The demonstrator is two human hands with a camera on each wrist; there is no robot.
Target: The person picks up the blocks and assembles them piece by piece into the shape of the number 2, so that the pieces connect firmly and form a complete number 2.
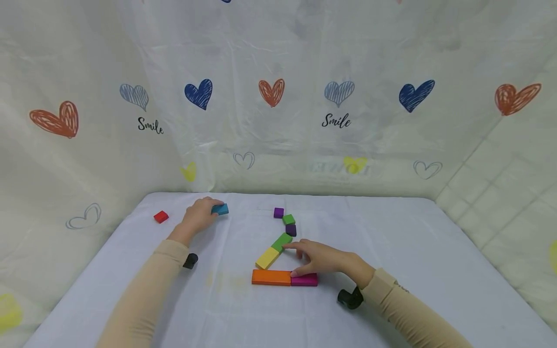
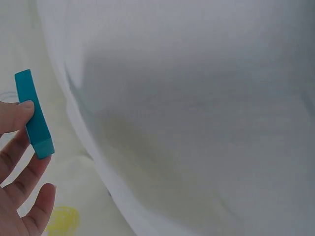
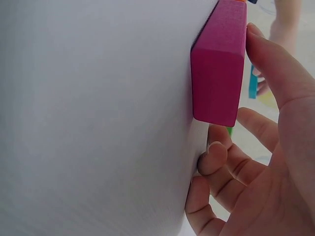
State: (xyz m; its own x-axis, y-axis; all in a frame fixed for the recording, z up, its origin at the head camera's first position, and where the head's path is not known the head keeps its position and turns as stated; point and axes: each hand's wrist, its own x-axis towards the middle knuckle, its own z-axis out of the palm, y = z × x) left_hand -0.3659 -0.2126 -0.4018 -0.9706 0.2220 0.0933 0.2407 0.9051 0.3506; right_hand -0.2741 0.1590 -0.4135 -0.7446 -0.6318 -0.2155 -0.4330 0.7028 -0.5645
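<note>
My left hand (image 1: 199, 216) pinches a blue rectangular block (image 1: 222, 209) between thumb and fingers at the table's far left. In the left wrist view the thumb presses on the face of that block (image 2: 39, 127). My right hand (image 1: 321, 259) is over the block figure, fingers relaxed. Its thumb rests by the seam of an orange block (image 1: 270, 277) and a magenta block (image 1: 306, 280); the index fingertip meets a green block (image 1: 283, 239). A yellow block (image 1: 267, 258) joins that green one end to end. The right wrist view shows the magenta block (image 3: 216, 83) close up.
Above the green block, a dark purple block (image 1: 291, 230), a small green block (image 1: 288, 219) and a purple block (image 1: 278, 212) form a crooked line. A red block (image 1: 161, 216) lies alone at the left. A heart-printed curtain (image 1: 304, 145) hangs behind the white-covered table (image 1: 391, 241).
</note>
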